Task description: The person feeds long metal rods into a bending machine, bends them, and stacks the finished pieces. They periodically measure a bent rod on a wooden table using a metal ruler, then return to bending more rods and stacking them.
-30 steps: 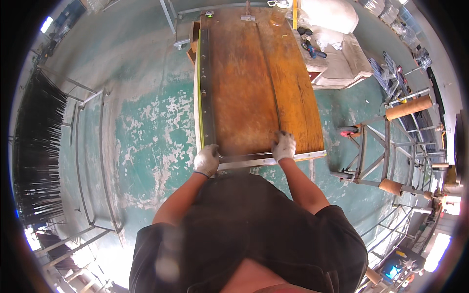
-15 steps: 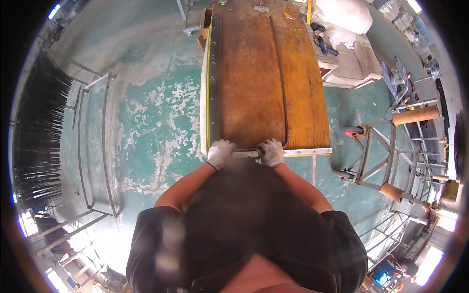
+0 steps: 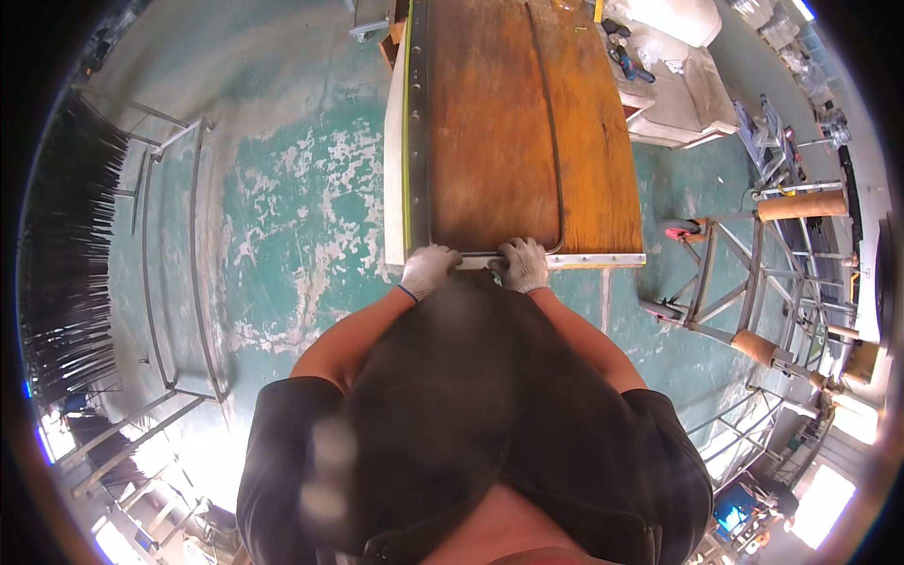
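Observation:
A thin dark rod (image 3: 549,113), bent round at its near corners, lies on a worn brown wooden tabletop (image 3: 603,141). Its short near side runs along the table's front edge. My left hand (image 3: 431,268), in a whitish knitted glove, is curled over the rod near its left corner. Close to the right corner, my gloved right hand (image 3: 522,264) has its fingers bent over the same short side. Both hands rest at the pale metal strip (image 3: 598,259) on the front edge. The fingertips are partly hidden, and the rod's far end is out of view.
Along the table's left side runs a dark bar with holes (image 3: 415,141). A pale armchair (image 3: 678,104) with a power tool (image 3: 629,66) stands at the far right. Metal frames (image 3: 744,282) stand on the right; a rack of black strips (image 3: 71,235) is on the left.
The table's front edge, the rod and both hands sit higher in the view, and the table's far end has slipped out of sight. Both hands keep their hold.

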The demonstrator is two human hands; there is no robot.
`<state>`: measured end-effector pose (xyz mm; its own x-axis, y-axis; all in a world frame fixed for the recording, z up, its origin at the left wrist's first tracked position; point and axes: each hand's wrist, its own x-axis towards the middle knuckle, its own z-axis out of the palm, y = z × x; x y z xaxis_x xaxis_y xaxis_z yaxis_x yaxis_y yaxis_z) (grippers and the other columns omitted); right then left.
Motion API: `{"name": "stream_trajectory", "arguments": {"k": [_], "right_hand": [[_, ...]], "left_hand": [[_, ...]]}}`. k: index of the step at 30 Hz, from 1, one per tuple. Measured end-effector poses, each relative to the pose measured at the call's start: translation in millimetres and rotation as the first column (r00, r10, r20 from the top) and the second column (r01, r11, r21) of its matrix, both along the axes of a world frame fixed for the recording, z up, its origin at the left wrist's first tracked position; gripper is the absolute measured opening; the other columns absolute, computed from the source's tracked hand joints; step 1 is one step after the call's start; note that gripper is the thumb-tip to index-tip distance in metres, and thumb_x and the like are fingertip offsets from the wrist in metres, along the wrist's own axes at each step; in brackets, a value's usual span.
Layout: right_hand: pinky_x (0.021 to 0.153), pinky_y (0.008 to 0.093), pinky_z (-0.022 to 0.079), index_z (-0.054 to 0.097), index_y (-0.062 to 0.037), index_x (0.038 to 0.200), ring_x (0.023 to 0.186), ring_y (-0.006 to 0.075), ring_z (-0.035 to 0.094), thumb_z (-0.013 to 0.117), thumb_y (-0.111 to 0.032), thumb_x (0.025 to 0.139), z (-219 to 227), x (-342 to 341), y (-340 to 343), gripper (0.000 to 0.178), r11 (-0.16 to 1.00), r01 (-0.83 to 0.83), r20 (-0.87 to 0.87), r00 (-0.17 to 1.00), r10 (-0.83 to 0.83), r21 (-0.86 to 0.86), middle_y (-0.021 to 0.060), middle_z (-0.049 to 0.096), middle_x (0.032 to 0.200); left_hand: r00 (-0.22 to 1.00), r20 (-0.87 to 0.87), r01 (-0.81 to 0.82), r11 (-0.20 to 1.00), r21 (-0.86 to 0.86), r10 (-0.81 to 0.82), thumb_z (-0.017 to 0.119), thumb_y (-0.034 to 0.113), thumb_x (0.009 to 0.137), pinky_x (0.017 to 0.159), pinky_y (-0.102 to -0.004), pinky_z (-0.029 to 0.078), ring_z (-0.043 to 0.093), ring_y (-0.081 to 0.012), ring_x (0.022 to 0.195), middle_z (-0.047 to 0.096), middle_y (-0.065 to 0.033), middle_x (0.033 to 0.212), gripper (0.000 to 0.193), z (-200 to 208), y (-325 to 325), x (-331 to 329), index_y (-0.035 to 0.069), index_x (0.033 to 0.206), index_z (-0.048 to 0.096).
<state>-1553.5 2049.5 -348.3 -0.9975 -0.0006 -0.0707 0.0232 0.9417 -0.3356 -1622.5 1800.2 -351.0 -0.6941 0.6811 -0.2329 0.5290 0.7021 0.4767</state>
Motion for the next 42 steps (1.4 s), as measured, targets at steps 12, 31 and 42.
{"name": "stream_trajectory", "arguments": {"k": [12, 31, 42], "right_hand": [[0.095, 0.0491, 0.048, 0.076, -0.0125, 0.105, 0.111, 0.0337, 0.061, 0.075, -0.037, 0.085, 5.1, 3.2, -15.2, 0.031, 0.999, 0.020, -0.030, 0.999, -0.021, -0.027, 0.0091, 0.071, 0.113], [0.087, 0.0475, 0.051, 0.069, -0.0129, 0.092, 0.101, 0.0317, 0.064, 0.078, -0.031, 0.076, 8.6, 2.5, -23.5, 0.026, 0.993, -0.096, -0.118, 0.988, 0.103, 0.061, 0.0082, 0.068, 0.098], [0.089, 0.0454, 0.052, 0.072, -0.0124, 0.097, 0.103, 0.0285, 0.065, 0.074, -0.031, 0.080, 13.7, 1.5, -20.9, 0.025, 0.985, -0.129, 0.000, 0.992, 0.130, 0.118, 0.0068, 0.069, 0.100]], "left_hand": [[0.997, -0.074, -0.017, 0.988, 0.151, 0.028, 0.065, 0.023, 0.091, 0.085, -0.0498, 0.056, 0.070, -0.0338, 0.098, 0.072, -0.0110, 0.098, 0.016, 0.2, -15.0, 11.7, 0.015, 0.101, 0.075], [0.950, -0.284, 0.085, 0.983, -0.162, -0.129, 0.068, 0.019, 0.086, 0.090, -0.0436, 0.050, 0.066, -0.0284, 0.102, 0.070, -0.0094, 0.101, 0.020, 17.6, 17.0, 6.3, 0.010, 0.103, 0.070], [0.980, -0.174, 0.058, 0.972, -0.226, -0.099, 0.075, 0.024, 0.082, 0.083, -0.0452, 0.056, 0.073, -0.0305, 0.093, 0.070, -0.0122, 0.100, 0.025, 20.1, 30.1, 5.7, 0.009, 0.101, 0.070]]}}
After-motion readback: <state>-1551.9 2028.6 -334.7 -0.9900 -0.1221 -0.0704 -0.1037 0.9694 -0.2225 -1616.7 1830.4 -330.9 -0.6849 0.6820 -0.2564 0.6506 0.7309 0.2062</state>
